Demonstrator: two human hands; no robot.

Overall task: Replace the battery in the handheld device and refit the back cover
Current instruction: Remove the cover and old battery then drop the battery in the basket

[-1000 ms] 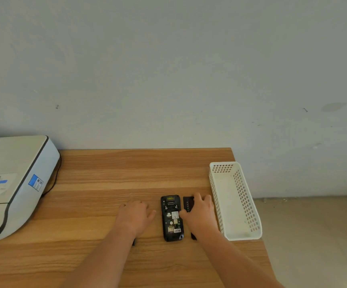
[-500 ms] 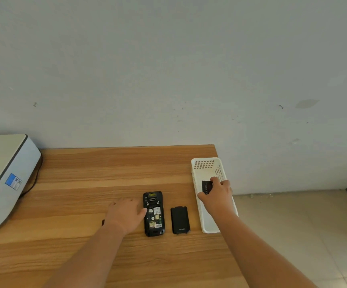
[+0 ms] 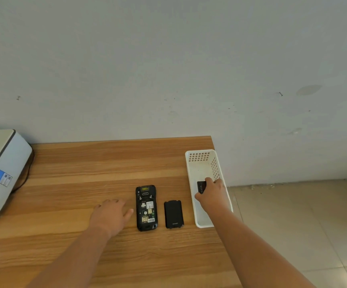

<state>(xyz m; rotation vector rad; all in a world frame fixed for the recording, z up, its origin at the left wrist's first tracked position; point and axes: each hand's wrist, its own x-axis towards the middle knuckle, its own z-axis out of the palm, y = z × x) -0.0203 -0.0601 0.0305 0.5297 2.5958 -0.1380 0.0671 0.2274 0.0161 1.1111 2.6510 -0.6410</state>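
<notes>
The black handheld device (image 3: 146, 208) lies face down on the wooden table (image 3: 81, 167), its back open and the battery bay showing labels. The black back cover (image 3: 173, 214) rests flat just to its right. My left hand (image 3: 111, 215) lies palm down on the table, touching the device's left side, holding nothing. My right hand (image 3: 211, 193) is over the white perforated basket (image 3: 199, 157) and grips a small black battery (image 3: 201, 186). Most of the battery is hidden by my fingers.
A grey-white machine (image 3: 1, 171) with a blue label and a dark cable stands at the table's left edge. The basket sits along the table's right edge, with tiled floor (image 3: 293, 225) beyond. A plain wall rises behind the table.
My right hand lifted the battery from beside the device and carried it right, over and down into the basket. The back cover is now uncovered. The left hand stayed by the device.
</notes>
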